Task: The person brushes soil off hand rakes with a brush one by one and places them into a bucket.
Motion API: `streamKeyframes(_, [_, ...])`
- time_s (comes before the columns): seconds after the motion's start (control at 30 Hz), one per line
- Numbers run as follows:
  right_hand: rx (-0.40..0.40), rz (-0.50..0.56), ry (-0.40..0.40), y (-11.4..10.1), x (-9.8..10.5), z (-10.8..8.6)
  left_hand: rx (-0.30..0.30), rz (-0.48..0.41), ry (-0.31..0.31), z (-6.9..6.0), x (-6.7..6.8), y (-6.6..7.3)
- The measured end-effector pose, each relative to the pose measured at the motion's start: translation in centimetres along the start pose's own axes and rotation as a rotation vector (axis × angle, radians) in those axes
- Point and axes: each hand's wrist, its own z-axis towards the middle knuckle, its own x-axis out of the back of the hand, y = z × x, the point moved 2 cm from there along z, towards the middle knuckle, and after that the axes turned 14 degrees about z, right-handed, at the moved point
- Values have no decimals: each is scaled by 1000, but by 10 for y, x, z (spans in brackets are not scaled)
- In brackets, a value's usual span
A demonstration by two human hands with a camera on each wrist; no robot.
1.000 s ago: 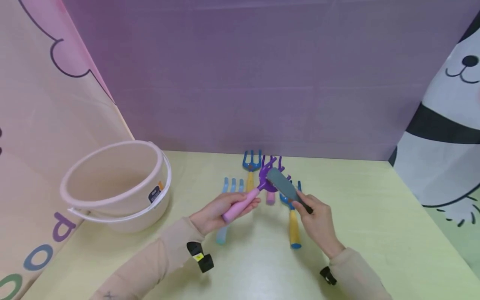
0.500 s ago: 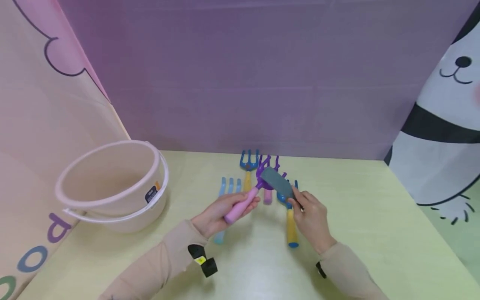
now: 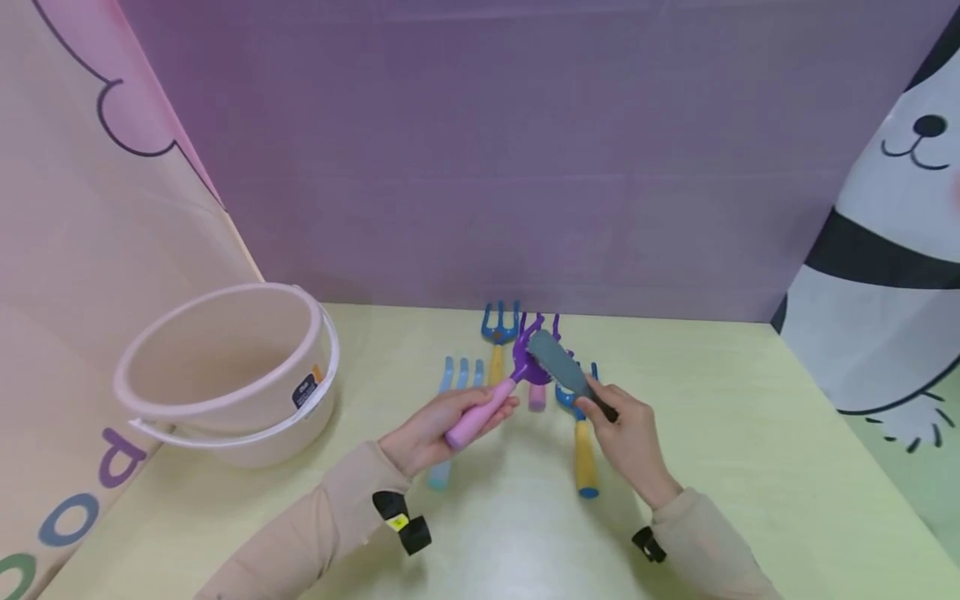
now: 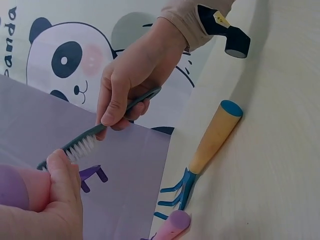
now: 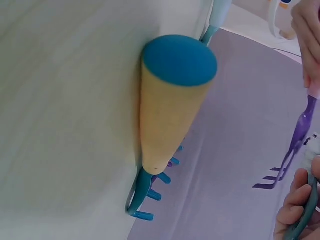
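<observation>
My left hand point(image 3: 431, 425) grips the pink handle of a purple-headed hand rake point(image 3: 482, 414), raised above the table with its head pointing away. In my right hand point(image 3: 633, 437) I pinch a dark green scrub brush point(image 3: 558, 360), which lies across the rake's head in the head view. White bristles point(image 4: 81, 148) show on the brush's underside in the left wrist view. The right wrist view shows the rake's purple tines point(image 5: 272, 179) bent over, and the bristles close to its neck; contact is hard to tell there.
On the table point(image 3: 735, 433) lie a blue rake with a yellow handle point(image 3: 587, 458), a blue fork point(image 3: 498, 332) at the back, another pink-handled purple tool point(image 3: 537, 397), and a light blue fork point(image 3: 440, 475) partly under my left hand. A pale pink bucket point(image 3: 225, 412) stands at left.
My right hand moves the brush slightly left, then back right and up, over the rake's head. The left hand stays nearly still with the rake.
</observation>
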Motion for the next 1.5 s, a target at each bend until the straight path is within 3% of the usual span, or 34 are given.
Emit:
streamKeyframes(0.53, [-157,55,-21,2,1,0,-5,-23,10,-4,8,2])
streamKeyframes(0.9, [-156,58,5,1,12,-2,-80,106,124,-6,20,0])
streamKeyframes(1.0, [-138,49,17,1,15,-3,-122,254,208,-7,23,2])
streamKeyframes(1.17, [-133,38,20,1,20,-4,-182,613,355,-13,27,9])
streamKeyframes(1.5, [-140,17,40,5,29,-6,-449,1147,489,-20,34,20])
